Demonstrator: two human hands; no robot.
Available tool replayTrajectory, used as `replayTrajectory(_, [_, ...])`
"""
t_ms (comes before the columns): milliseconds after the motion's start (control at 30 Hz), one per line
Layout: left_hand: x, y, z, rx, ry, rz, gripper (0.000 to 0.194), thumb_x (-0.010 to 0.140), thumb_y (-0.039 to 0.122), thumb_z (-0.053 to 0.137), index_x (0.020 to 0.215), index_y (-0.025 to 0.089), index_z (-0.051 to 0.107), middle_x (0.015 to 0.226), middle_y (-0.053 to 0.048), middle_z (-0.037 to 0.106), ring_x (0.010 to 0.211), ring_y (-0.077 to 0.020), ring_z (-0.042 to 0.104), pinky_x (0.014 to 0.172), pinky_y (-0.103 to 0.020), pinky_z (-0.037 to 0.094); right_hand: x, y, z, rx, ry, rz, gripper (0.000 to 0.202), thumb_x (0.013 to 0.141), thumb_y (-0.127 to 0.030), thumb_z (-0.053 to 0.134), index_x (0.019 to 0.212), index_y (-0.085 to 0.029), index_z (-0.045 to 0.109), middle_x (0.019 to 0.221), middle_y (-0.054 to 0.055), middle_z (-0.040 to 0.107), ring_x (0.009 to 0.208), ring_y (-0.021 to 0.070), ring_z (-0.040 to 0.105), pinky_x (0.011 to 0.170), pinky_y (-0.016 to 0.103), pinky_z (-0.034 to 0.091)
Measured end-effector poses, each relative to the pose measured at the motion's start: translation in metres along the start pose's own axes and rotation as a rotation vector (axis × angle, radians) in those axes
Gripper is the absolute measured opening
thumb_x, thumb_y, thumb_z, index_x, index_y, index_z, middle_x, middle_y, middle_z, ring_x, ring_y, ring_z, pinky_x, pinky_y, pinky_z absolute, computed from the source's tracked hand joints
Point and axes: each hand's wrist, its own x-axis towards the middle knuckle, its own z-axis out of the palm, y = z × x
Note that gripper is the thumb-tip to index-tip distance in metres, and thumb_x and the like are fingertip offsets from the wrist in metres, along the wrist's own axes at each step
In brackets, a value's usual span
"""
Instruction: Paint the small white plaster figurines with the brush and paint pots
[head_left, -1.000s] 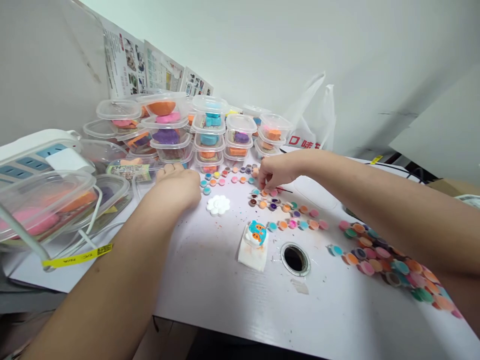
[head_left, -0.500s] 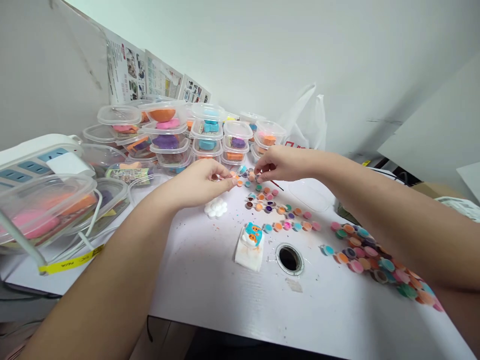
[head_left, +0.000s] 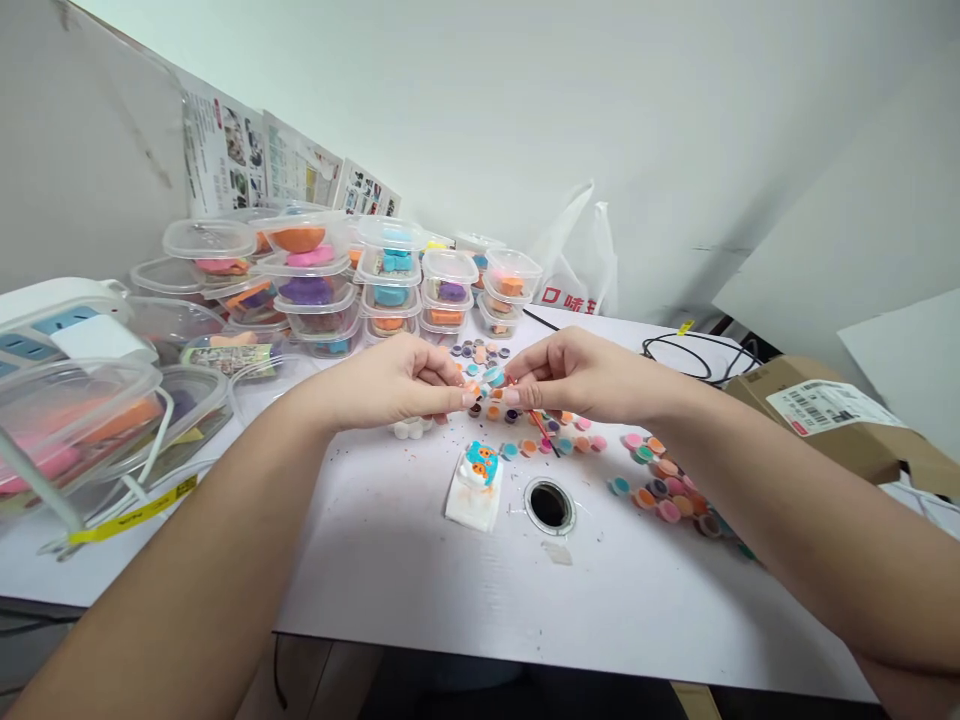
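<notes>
My left hand (head_left: 394,385) and my right hand (head_left: 589,378) meet over the table. Between their fingertips is a short strip of small paint pots (head_left: 493,377), one with a teal lid, pinched from both sides. A thin red paintbrush (head_left: 545,432) slants down from under my right fingers. Below my left hand, a white flower-shaped piece (head_left: 412,428) is partly covered. Nearer to me, a small blue, orange and white painted figure (head_left: 481,464) rests on a folded white tissue (head_left: 469,507). More paint pots (head_left: 529,448) lie in rows beneath my hands.
Clear boxes (head_left: 315,300) with coloured pieces are stacked at the back left. A power strip (head_left: 45,330) stands at the left edge. More paint pots (head_left: 667,490) lie by my right forearm. A round table hole (head_left: 550,505), plastic bag (head_left: 574,260) and cardboard box (head_left: 817,405) are also here.
Both hands have come nearer to me and closer together, with the pot strip raised between them. The camera view has turned slightly to the right, so the cardboard box shows more.
</notes>
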Motion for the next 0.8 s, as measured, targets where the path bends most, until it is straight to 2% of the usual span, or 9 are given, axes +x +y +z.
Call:
replayTrajectory(167, [0.004, -0.002, 0.005, -0.026, 0.121, 0.045, 0.029, 0.082, 0.050, 0.069, 0.090, 0.023, 0.076, 0.082, -0.003, 0.074, 0.072, -0.0166, 0.065, 0.062, -0.027, 0.049, 0.007, -0.001, 0.000, -0.055, 0.090, -0.029, 0.031, 0.081, -0.051, 0.078, 0.077, -0.021, 0.071, 0.062, -0.003, 0.054, 0.053, 0.0083, 0.039, 0.046, 0.026, 0.031])
replayTrajectory(367, [0.008, -0.003, 0.009, 0.069, 0.258, 0.101, 0.027, 0.081, 0.048, 0.071, 0.084, 0.021, 0.072, 0.083, -0.002, 0.075, 0.074, -0.0167, 0.066, 0.065, -0.028, 0.050, 0.014, 0.003, 0.001, -0.037, 0.118, -0.034, 0.027, 0.084, -0.049, 0.075, 0.084, -0.022, 0.074, 0.075, 0.001, 0.066, 0.058, 0.0106, 0.047, 0.049, 0.027, 0.038])
replayTrajectory(500, [0.010, -0.003, 0.008, 0.232, 0.348, 0.083, 0.026, 0.081, 0.047, 0.069, 0.082, 0.020, 0.071, 0.082, -0.002, 0.075, 0.073, -0.0167, 0.066, 0.065, -0.028, 0.047, 0.022, 0.011, -0.009, -0.125, 0.138, 0.024, 0.023, 0.085, -0.045, 0.073, 0.092, -0.024, 0.077, 0.076, 0.003, 0.070, 0.062, 0.0136, 0.055, 0.053, 0.029, 0.043])
replayTrajectory(567, [0.011, -0.005, 0.005, 0.300, 0.369, 0.021, 0.027, 0.081, 0.047, 0.068, 0.079, 0.020, 0.070, 0.081, -0.002, 0.075, 0.073, -0.0177, 0.066, 0.065, -0.029, 0.045, 0.033, 0.015, -0.018, -0.234, 0.118, 0.086, 0.020, 0.084, -0.041, 0.072, 0.093, -0.023, 0.078, 0.080, 0.004, 0.073, 0.067, 0.0156, 0.059, 0.057, 0.029, 0.046])
replayTrajectory(667, [0.013, -0.011, 0.001, 0.402, 0.345, -0.083, 0.028, 0.080, 0.048, 0.066, 0.076, 0.021, 0.069, 0.073, -0.002, 0.071, 0.068, -0.0192, 0.063, 0.063, -0.031, 0.041, 0.058, 0.022, -0.029, -0.430, -0.051, 0.200, 0.015, 0.082, -0.034, 0.072, 0.086, -0.022, 0.078, 0.085, 0.006, 0.075, 0.075, 0.0184, 0.063, 0.062, 0.030, 0.047])
replayTrajectory(733, [0.014, -0.015, -0.001, 0.435, 0.326, -0.103, 0.028, 0.080, 0.049, 0.065, 0.076, 0.021, 0.069, 0.071, -0.002, 0.070, 0.065, -0.0195, 0.060, 0.061, -0.031, 0.039, 0.073, 0.024, -0.033, -0.504, -0.083, 0.261, 0.015, 0.080, -0.033, 0.072, 0.087, -0.021, 0.078, 0.086, 0.007, 0.076, 0.078, 0.0199, 0.065, 0.064, 0.031, 0.047])
replayTrajectory(800, [0.014, -0.016, -0.001, 0.443, 0.297, -0.082, 0.028, 0.082, 0.049, 0.063, 0.075, 0.022, 0.067, 0.070, -0.001, 0.068, 0.064, -0.0188, 0.059, 0.060, -0.031, 0.036, 0.081, 0.023, -0.034, -0.535, -0.075, 0.241, 0.016, 0.081, -0.034, 0.072, 0.088, -0.021, 0.078, 0.086, 0.006, 0.076, 0.077, 0.0198, 0.066, 0.065, 0.031, 0.047])
